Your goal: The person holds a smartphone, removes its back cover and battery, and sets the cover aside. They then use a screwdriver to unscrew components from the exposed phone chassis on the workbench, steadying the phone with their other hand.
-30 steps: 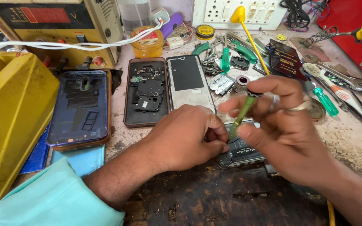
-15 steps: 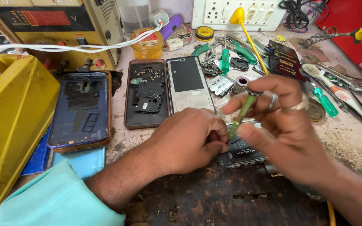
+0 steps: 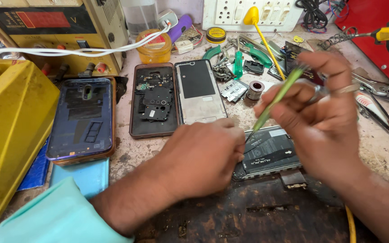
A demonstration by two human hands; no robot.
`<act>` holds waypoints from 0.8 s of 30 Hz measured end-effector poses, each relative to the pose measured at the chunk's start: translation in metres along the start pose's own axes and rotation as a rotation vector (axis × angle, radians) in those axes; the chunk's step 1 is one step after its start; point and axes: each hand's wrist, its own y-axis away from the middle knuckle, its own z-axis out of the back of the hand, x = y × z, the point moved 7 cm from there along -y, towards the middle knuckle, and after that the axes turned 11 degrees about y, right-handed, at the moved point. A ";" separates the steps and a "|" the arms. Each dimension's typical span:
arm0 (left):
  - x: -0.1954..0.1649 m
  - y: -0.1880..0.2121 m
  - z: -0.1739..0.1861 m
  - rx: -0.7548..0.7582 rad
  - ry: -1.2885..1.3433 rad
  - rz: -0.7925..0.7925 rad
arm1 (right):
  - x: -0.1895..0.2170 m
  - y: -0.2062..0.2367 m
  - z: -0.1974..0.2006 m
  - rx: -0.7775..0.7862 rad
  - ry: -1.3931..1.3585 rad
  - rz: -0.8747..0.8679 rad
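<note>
Opened phone (image 3: 269, 153), one with its black battery showing, lies on the table (image 3: 383, 148) between both hands. The left hand (image 3: 201, 157) rests its curled grip on the phone's left end. The right hand (image 3: 325, 117) pinches one green-handled screwdriver (image 3: 275, 96), tip down at the phone. Behind lie three more phone parts: one blue back cover (image 3: 82, 117), one dark frame (image 3: 154, 99), one grey panel (image 3: 199, 90).
</note>
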 end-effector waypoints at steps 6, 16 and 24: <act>0.013 0.002 0.034 0.013 -0.194 0.269 | 0.005 -0.001 0.001 0.016 -0.009 0.051; 0.066 0.033 0.097 0.065 -0.457 0.689 | 0.012 0.012 -0.020 0.178 0.179 0.022; 0.058 0.028 0.097 -0.024 -0.442 0.597 | 0.017 0.013 -0.021 0.205 0.196 0.081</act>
